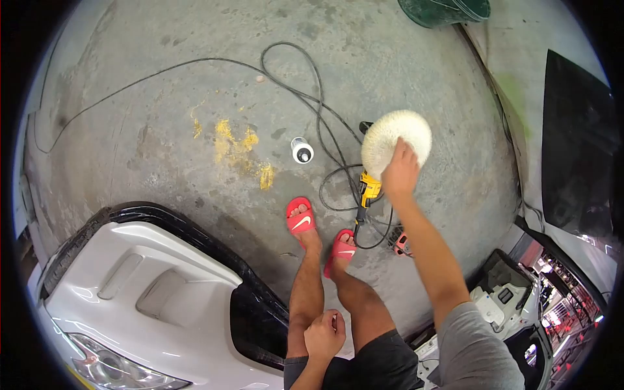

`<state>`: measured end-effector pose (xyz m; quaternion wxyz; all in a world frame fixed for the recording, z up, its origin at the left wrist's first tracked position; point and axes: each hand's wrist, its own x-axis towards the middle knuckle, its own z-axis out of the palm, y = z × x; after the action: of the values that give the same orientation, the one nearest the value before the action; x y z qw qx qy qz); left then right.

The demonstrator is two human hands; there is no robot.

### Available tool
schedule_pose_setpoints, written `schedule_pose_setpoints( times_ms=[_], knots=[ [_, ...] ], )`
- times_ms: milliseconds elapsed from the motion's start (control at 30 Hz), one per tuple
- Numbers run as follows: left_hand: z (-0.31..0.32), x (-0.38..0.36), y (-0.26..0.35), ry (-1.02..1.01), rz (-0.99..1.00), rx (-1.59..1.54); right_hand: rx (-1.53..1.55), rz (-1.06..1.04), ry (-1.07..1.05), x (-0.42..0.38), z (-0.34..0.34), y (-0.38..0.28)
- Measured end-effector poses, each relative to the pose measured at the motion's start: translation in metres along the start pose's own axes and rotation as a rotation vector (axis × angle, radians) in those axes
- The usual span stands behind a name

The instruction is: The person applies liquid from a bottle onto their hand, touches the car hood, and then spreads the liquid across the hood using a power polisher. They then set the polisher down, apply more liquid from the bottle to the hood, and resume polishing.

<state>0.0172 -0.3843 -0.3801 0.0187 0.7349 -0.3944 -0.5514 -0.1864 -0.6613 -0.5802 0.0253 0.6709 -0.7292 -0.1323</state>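
Observation:
A yellow and black electric polisher (pixel 369 188) stands on the concrete floor in front of me, its round cream wool pad (pixel 385 123) facing up. My right hand (pixel 400 170) reaches down to that pad and lays its fingertips on the wool, gripping nothing; the palm side is hidden. Over my thigh, my left hand (pixel 325 335) is loosely closed, with no object showing in its curled fingers. A white bottle with a black cap (pixel 302 152) is upright on the floor, left of the polisher.
A black cable (pixel 279 78) loops across the floor. Yellow marks (pixel 234 143) stain the concrete. A silver car bumper (pixel 156 286) lies at left. A green bucket (pixel 432 12), a dark panel (pixel 578 143) and a red-orange object (pixel 403 244) are to the right.

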Motion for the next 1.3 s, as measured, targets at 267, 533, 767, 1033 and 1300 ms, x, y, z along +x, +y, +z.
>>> schedule_pose_setpoints(
  times_ms=[267,533,767,1033,1300],
  knots=[
    [0.005,0.01,0.014,0.001,0.104,0.131,-0.75,0.067,-0.392,0.093,0.055,0.068],
    [0.018,0.0,0.016,-0.027,0.118,0.209,-0.022,0.042,-0.083,-0.014,0.078,0.081],
    [0.025,0.001,0.022,-0.023,0.081,0.228,0.85,0.215,-0.456,-0.089,0.093,0.038],
    [0.013,0.006,0.028,0.029,0.167,0.16,0.629,0.254,-0.389,-0.049,0.256,0.022],
    [0.024,-0.009,0.016,0.042,0.141,0.118,1.403,0.457,-0.736,-0.055,0.167,0.088]
  ],
)
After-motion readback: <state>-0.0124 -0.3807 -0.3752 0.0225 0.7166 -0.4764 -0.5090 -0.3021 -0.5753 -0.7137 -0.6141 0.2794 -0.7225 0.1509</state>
